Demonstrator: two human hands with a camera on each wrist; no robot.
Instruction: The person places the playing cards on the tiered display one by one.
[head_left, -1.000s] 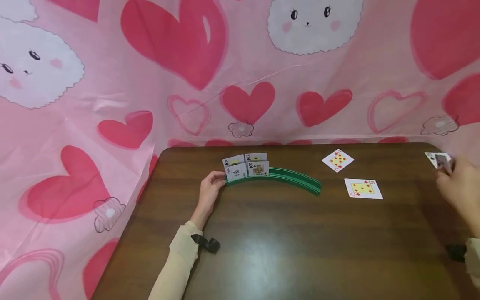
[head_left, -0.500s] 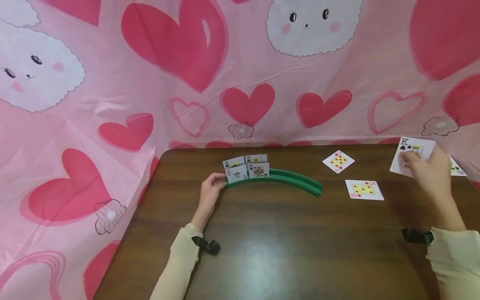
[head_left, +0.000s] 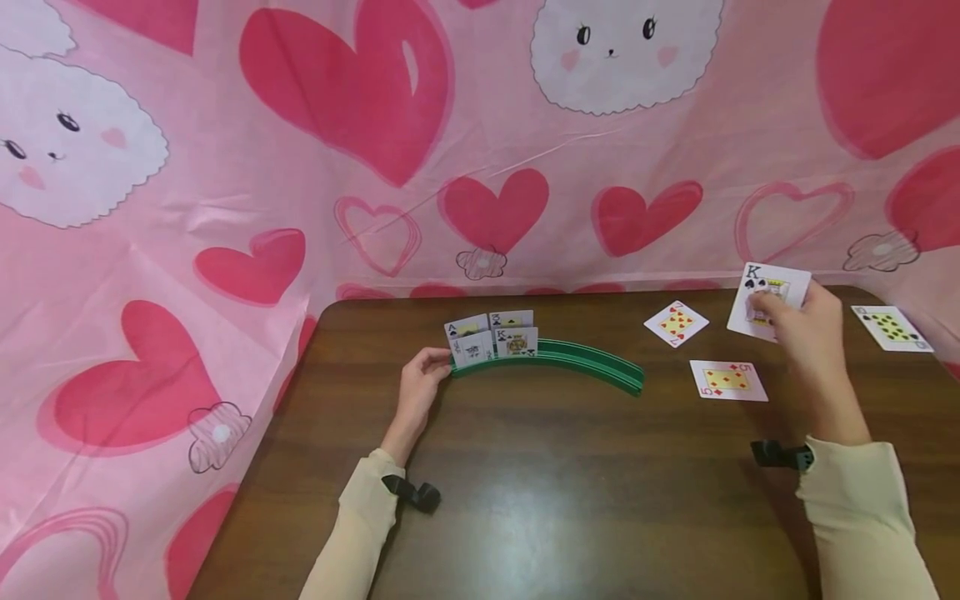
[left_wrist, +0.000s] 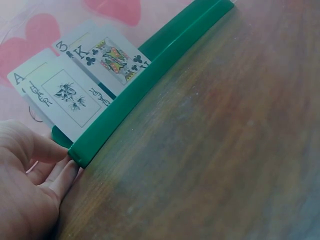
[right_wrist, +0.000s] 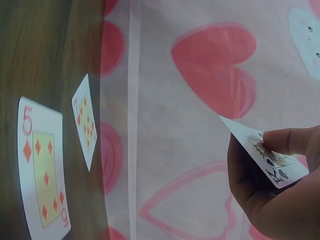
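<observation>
One king of spades (head_left: 777,287) is pinched in the right hand (head_left: 813,342); the green rack (head_left: 588,358) lies toward nine o'clock from that hand, its curved length running roughly nine to three. The left hand (head_left: 423,375), nearer, pinches the rack's nine-o'clock end.

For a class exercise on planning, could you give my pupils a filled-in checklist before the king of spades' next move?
1. King of spades gripped: ok, pinched in the right hand.
2. Green card holder steadied: ok, left hand holds its left end.
3. King of spades over the holder: not ok, right of the seven of hearts.
4. Rear cards fully visible: not ok, the joker partly covers the ace, the king of clubs the three.
5. Holder firm enough for another card: cannot tell.
</observation>
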